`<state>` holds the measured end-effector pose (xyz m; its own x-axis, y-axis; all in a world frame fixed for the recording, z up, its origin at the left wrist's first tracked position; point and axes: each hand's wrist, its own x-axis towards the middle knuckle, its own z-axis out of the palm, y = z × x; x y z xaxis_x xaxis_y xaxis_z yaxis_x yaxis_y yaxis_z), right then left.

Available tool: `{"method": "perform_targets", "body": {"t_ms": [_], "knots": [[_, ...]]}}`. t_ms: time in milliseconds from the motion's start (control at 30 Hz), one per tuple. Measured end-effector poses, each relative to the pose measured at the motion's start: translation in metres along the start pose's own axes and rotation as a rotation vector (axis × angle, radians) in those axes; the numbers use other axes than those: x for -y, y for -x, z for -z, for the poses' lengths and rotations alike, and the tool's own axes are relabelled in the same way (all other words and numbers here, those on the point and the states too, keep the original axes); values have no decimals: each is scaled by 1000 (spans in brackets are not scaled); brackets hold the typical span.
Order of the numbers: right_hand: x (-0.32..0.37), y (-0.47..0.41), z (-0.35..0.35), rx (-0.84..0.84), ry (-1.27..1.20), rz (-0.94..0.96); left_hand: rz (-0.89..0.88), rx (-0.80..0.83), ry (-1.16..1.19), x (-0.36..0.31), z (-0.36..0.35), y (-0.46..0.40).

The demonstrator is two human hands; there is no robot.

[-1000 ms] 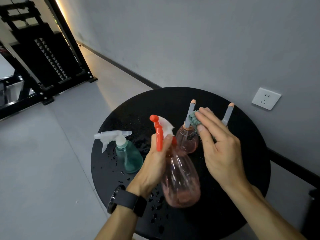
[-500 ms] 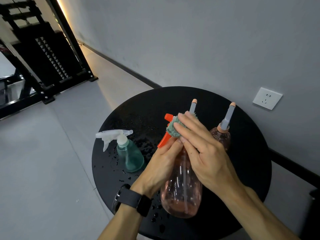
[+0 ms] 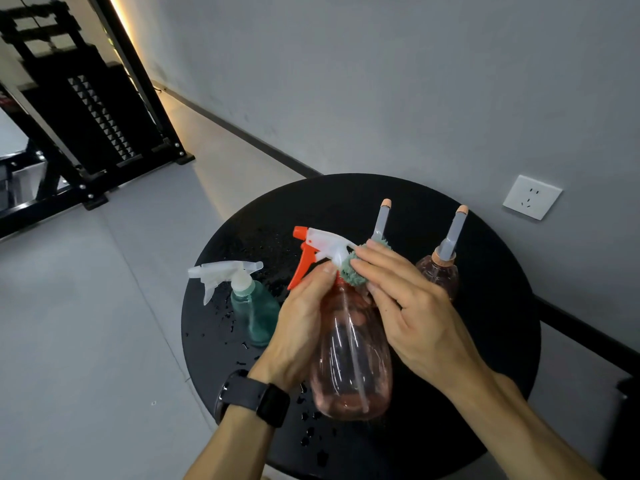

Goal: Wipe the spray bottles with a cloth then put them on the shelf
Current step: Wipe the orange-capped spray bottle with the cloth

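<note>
A clear pink spray bottle (image 3: 349,362) with a white head and orange trigger is held above the round black table (image 3: 485,341). My left hand (image 3: 301,327) grips it at the neck. My right hand (image 3: 405,310) presses a green fuzzy cloth (image 3: 351,273) against the neck just below the spray head. A small teal spray bottle (image 3: 254,308) with a white head stands on the table at the left. Two pink bottles with grey, peach-tipped nozzles stand behind: one (image 3: 440,268) at the right, the other (image 3: 381,223) mostly hidden by my right hand.
Water drops speckle the table's left and front parts. A black metal rack (image 3: 79,109) stands on the grey floor at far left. A grey wall with a white socket (image 3: 531,197) runs behind the table.
The pink bottle has been turned so its orange nozzle points left, and the white spray head now shows. The cloth has slid from the spray head to the neck.
</note>
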<state>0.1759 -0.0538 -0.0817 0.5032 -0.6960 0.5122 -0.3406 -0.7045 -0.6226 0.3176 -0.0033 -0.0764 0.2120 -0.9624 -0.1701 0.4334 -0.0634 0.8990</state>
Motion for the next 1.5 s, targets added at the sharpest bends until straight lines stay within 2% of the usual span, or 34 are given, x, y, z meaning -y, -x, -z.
{"method": "perform_targets", "body": {"t_ms": [233,400,667,733,867,1133,1333,1500], "knots": [[8,-6,3,-139,26,-24,-20,-4,-136,2,-1,-2],[14,-7,-8,-97,21,-70,-28,61,-338,8,-8,1],[14,-2,-11,-42,8,-82,-25,51,-258,3,-6,2],[12,-2,-7,-24,-8,-111,-26,8,-281,3,-4,0],[8,-1,-4,-58,-12,-173,-112,-116,-482,6,0,-6],[26,-11,-3,-274,45,94,-240,-204,-776,21,0,-8],[17,-5,-13,-138,58,125,-290,-254,-874,22,-3,-8],[20,1,-21,-105,25,116,-328,-275,-933,17,5,-9]]}}
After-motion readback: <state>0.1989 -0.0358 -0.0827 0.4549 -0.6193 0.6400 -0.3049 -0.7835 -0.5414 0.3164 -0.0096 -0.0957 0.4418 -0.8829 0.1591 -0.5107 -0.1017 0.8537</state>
